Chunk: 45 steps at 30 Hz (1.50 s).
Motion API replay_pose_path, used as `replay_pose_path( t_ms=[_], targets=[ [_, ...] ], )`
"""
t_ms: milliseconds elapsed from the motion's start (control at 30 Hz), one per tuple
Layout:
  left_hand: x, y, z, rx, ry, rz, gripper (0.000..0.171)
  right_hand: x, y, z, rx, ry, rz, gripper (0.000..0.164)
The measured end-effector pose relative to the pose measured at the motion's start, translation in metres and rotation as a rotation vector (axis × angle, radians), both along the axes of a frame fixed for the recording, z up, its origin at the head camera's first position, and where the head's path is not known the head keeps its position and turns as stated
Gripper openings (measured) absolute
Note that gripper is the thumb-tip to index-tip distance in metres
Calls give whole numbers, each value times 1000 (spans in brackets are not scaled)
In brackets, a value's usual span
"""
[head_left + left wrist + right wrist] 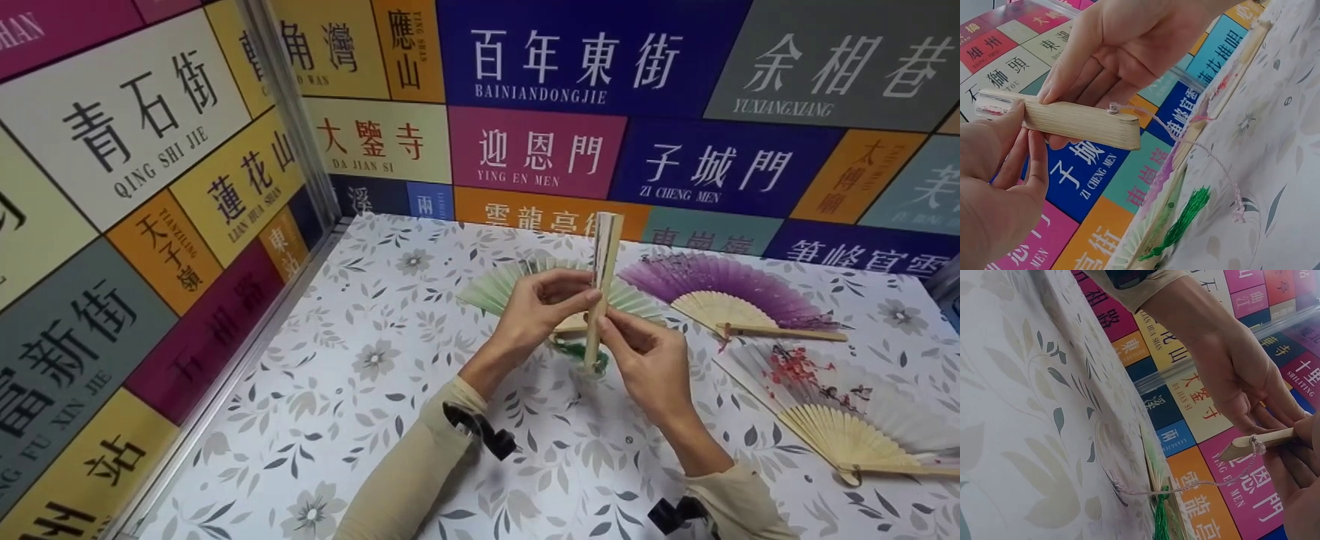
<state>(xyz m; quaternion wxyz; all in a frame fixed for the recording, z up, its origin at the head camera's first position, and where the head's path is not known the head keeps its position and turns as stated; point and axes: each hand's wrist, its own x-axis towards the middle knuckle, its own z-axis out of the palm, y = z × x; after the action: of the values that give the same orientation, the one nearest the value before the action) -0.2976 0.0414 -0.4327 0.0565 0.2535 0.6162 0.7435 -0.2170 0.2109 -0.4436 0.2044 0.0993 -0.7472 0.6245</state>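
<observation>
A folded bamboo fan [605,251] stands nearly upright between both hands, raised over the table. My left hand [544,300] pinches it around mid-length between thumb and fingers, while my right hand [649,364] grips it lower down. Bare slats of the folded fan [1084,121] show in the left wrist view, with printed material at the far end. From its pivot end a pale pink cord [1202,485] trails downward. Behind the hands lies a spread green fan [487,289], partly hidden, with a green tassel [1185,219] near it.
To the right lie a spread purple fan [735,292] and a spread white fan [855,405] with red blossoms. They rest on a table [360,427] with a leaf-and-flower print. Panels with colourful street-name signs [536,150] rise behind and at the left.
</observation>
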Motion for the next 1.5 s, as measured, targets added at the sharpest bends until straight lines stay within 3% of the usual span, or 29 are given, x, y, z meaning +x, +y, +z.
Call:
replay_pose_path(
  t_ms=[300,900,1200,1500],
  targets=[
    [-2,-1,-3,122,-124,-42,30,2,-3,6,-138,-52,4,30],
    [-4,1,-2,183,-181,-44,28,0,1,5,-290,-33,-3,30],
    [-3,0,-2,261,-226,-95,30,-1,6,4,-305,-44,-43,32],
    [-3,0,-2,315,-233,-92,29,-2,7,5,-342,-38,-58,33]
  ],
)
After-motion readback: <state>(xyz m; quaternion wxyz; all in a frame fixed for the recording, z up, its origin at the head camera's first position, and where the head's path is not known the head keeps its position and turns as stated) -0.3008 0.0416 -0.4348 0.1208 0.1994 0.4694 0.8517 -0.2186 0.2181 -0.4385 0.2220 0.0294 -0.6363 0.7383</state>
